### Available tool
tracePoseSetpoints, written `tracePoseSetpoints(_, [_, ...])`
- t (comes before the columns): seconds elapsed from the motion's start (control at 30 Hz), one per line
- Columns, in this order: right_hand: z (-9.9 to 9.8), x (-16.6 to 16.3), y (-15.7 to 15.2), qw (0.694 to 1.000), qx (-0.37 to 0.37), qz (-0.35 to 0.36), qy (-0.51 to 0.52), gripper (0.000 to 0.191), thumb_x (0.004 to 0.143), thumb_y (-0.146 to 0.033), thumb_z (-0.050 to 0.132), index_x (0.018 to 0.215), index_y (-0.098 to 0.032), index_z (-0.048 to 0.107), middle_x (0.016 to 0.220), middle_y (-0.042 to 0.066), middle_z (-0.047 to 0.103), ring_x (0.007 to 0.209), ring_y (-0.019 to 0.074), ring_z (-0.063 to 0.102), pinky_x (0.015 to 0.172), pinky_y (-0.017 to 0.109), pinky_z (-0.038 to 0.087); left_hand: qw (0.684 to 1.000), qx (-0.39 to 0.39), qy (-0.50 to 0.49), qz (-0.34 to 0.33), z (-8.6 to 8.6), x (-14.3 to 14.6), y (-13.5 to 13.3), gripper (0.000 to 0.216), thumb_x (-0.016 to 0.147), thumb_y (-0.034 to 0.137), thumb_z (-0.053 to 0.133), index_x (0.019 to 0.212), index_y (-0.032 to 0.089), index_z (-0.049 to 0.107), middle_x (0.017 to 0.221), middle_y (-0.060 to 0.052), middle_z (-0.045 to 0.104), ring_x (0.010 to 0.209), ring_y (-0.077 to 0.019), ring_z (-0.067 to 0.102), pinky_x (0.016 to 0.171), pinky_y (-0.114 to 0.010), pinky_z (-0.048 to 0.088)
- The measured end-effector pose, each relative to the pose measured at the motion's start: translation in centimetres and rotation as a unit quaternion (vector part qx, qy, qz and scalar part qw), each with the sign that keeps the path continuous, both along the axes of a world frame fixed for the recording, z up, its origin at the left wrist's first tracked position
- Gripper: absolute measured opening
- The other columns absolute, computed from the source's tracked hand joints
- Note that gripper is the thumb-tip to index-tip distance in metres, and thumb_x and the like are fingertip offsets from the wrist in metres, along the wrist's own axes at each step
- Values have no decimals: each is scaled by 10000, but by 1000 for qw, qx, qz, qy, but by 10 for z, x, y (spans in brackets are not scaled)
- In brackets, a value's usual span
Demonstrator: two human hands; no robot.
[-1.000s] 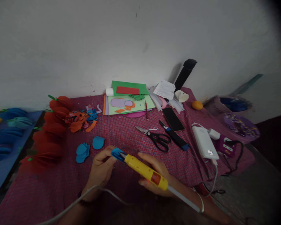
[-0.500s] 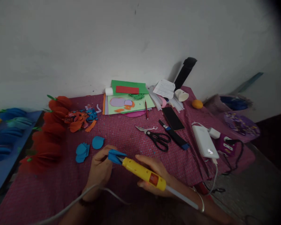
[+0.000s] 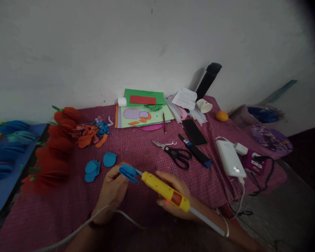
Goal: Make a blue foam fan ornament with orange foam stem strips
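Observation:
My left hand (image 3: 112, 190) pinches a small folded blue paper piece (image 3: 128, 172) above the red checked cloth. My right hand (image 3: 177, 196) is wrapped round a yellow glue gun (image 3: 166, 191) with a glue stick sticking out of its back. The gun's metal tip points left and sits right at the blue piece. A grey cord (image 3: 81, 224) runs from near my left wrist to the bottom edge. Loose blue paper circles (image 3: 99, 164) lie just left of my left hand.
Black scissors (image 3: 177, 154), a dark phone (image 3: 194, 132), a white power bank (image 3: 230, 159) with a cable, stacked coloured papers (image 3: 144, 110) and a pencil lie behind. Red paper balls (image 3: 55, 147) line the left. An orange fruit (image 3: 222, 116) sits at far right.
The glue gun has shifted slightly right and back from the blue piece, so its metal tip now shows. My left hand holds the piece in almost the same place.

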State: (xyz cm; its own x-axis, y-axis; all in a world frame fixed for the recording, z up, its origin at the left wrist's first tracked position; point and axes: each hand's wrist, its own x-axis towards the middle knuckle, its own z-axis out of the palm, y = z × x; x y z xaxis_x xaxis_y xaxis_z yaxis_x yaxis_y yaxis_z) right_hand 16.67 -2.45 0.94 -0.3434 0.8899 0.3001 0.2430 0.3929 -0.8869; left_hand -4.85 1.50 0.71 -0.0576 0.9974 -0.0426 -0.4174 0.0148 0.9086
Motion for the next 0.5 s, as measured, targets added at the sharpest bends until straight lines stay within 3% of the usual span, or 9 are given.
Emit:
tracePoseSetpoints(0.33, [-7, -3, -4, 989, -84, 9, 117, 612, 759, -442, 672, 1306, -260, 465, 869, 43, 622, 647, 141, 596, 587, 277, 513, 1000, 6, 15, 11, 0, -1, 1, 115, 679, 235, 766, 640, 173, 677, 716, 6, 593, 654, -110, 513, 604, -223, 438])
tracePoseSetpoints(0.5, [-1, -8, -1, 951, -190, 67, 232, 660, 750, -522, 669, 1301, -244, 437, 824, 34, 616, 613, 126, 566, 558, 259, 480, 999, 11, 9, -38, -2, -2, 1, 184, 695, 235, 754, 582, 171, 623, 688, 3, 562, 651, -119, 498, 599, -234, 425])
